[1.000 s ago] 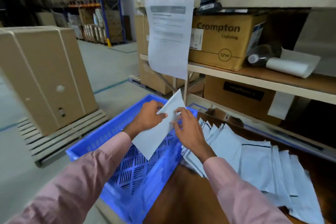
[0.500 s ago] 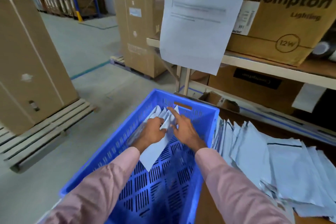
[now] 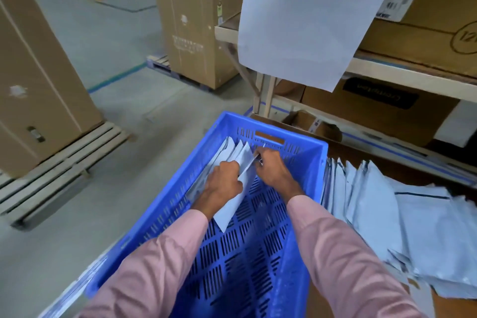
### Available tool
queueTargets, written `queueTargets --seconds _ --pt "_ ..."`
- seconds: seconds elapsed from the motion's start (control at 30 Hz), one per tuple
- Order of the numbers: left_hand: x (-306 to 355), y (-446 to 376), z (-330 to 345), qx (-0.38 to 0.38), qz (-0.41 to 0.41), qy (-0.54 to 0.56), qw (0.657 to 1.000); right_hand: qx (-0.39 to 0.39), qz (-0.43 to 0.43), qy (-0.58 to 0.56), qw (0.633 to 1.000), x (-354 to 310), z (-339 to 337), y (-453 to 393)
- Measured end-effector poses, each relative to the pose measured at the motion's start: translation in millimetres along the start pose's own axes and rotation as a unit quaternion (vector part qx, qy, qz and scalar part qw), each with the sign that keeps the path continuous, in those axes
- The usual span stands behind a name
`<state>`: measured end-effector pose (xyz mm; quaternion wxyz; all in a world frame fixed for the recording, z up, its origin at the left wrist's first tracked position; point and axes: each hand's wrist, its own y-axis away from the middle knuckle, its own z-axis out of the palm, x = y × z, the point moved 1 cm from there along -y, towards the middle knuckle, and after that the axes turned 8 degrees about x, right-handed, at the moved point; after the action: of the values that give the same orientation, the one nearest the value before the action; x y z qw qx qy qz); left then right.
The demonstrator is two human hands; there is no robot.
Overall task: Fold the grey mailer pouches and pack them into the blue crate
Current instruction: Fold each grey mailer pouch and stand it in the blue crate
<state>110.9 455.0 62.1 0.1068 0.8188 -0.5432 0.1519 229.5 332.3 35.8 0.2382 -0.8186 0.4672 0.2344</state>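
While both hands reach down inside the blue crate (image 3: pixel 307 214), a folded grey pouch (image 3: pixel 233 201) held between them — left hand (image 3: pixel 224 183) with fingers curled round its left edge, right hand (image 3: pixel 273 169) pinching its far upper edge. Pouch tilted, near corner pointing down over the slotted crate floor. Just beyond, leaning against the far-left wall of the crate, more packed pouches (image 3: pixel 232 151) standing on edge. To the right, outside the crate, a loose pile of flat pouches (image 3: pixel 402 219) spread over the brown table (image 3: pixel 402 170). Pink sleeves (image 3: pixel 343 261) on both arms. Far side — a hanging paper sheet (image 3: pixel 304 28) before the shelf (image 3: pixel 402 71).
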Motion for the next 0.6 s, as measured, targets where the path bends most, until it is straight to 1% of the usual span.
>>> queueTargets --seconds 0.07,0.13,0.2,0.27,0.33,0.4,0.47,0.6 --pt "2.7 2.3 -0.6 0.006 0.004 -0.018 1.000 0.002 0.020 -0.024 1.000 -1.6 3.4 -3.4" --pt "6.4 5.8 -1.4 0.010 -0.005 -0.025 1.000 0.004 0.057 -0.082 0.995 -6.6 6.5 -2.9" --pt "8.3 8.1 -1.4 0.013 -0.015 -0.025 0.999 -0.001 0.117 -0.132 0.984 -9.0 12.5 -1.0" --pt "9.8 9.7 -1.5 0.012 -0.019 -0.037 0.999 -0.044 0.190 -0.120 0.973 -9.2 20.3 -0.3" --pt "11.0 10.5 -2.5 0.009 -0.018 -0.054 0.998 -0.090 0.220 -0.087 0.967 -8.8 27.6 -1.3" --pt "10.5 9.9 -4.0 0.006 -0.015 -0.061 0.998 -0.090 0.241 -0.099 0.961 -10.9 31.1 -3.0" --pt "8.7 8.5 -6.2 0.007 -0.008 -0.060 0.998 -0.091 0.275 -0.130 0.948 -12.2 33.8 -3.6" --pt "4.7 4.7 -12.6 0.023 0.005 -0.044 0.999 -0.113 0.341 -0.217 0.908 -18.1 31.9 -1.8"
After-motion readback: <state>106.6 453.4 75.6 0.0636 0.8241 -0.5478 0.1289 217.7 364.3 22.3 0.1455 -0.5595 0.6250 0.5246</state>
